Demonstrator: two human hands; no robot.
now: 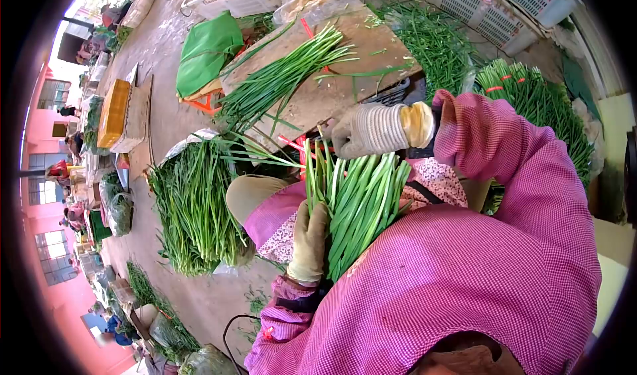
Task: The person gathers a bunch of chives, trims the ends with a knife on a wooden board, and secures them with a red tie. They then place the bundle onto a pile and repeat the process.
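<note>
A bunch of garlic chives (361,202) lies in my lap against my body, pale stalk ends up and green leaves down. My left hand (308,239), in a light glove, is wrapped round the left side of the bunch. Over the stalk ends, my right hand (368,129) in a grey striped glove is closed with curled fingers. What sits in those fingers is hidden. Red ties (304,156) hang just left of the stalk ends. Beyond my hands, more loose garlic chives (285,73) rest on a worn wooden board (378,43).
A large heap of chives (199,209) stands to my left, and red-tied bunches (531,99) lie at the right. Leaf trimmings (431,46) cover the floor beyond the board. White plastic crates (491,10) and a green bag (209,53) stand farther off. People work in the left distance.
</note>
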